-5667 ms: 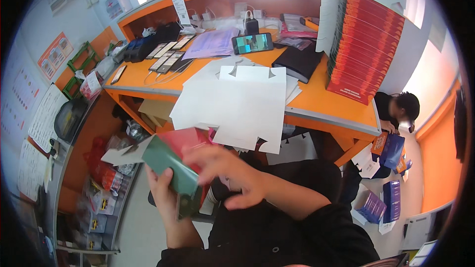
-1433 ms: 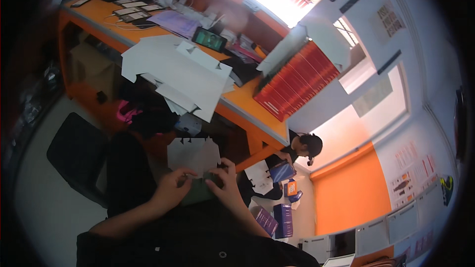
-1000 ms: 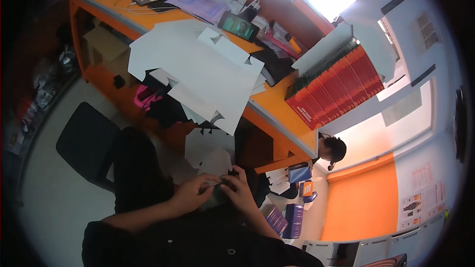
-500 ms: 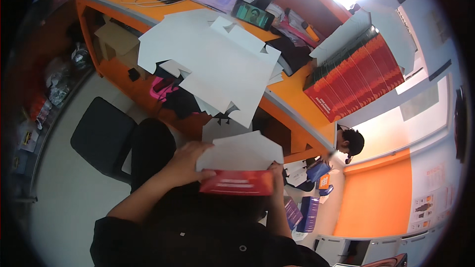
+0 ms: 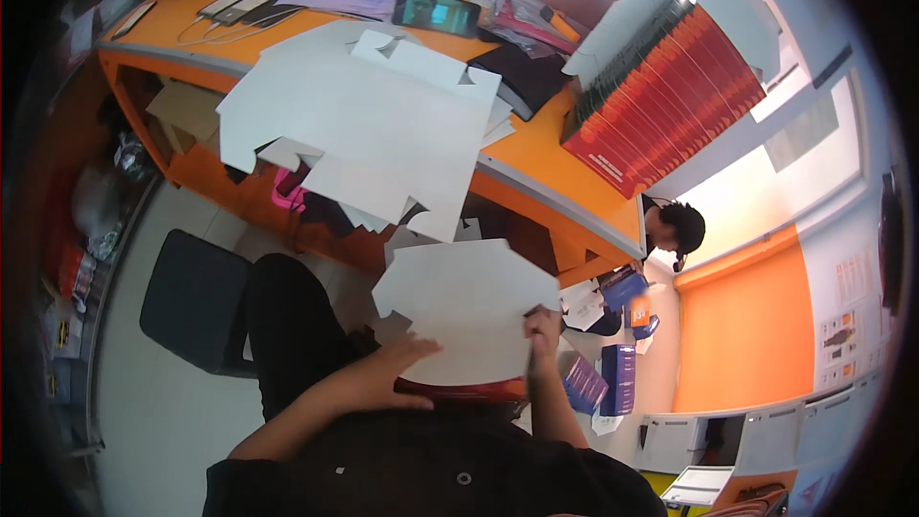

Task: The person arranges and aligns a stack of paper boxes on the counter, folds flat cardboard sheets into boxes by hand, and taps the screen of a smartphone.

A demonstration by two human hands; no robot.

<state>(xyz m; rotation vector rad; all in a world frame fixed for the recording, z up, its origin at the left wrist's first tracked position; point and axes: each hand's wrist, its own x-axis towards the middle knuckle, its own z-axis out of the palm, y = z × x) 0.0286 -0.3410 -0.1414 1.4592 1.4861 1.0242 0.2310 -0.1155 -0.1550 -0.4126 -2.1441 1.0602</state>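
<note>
A part-folded cardboard box blank (image 5: 464, 311), white inside and red outside, lies over my lap with its white face up. A red strip shows along its near edge. My left hand (image 5: 388, 373) is beside its lower left corner, fingers apart and thumb spread; whether it touches the card I cannot tell. At the right edge my right hand (image 5: 543, 330) is closed on the card. Beyond it, a stack of flat white box blanks (image 5: 364, 124) overhangs the table edge.
On the orange table (image 5: 546, 158) stand a row of red folded boxes (image 5: 665, 101), a lit phone (image 5: 436, 12) and several charging phones (image 5: 239, 0). A black stool (image 5: 196, 302) is at my left. To the right, another person (image 5: 675, 227) bends near purple boxes (image 5: 617, 378).
The red panel has turned down from view and the blank's white face has come up flat. My left hand has let go and moved down; my right hand still grips the edge.
</note>
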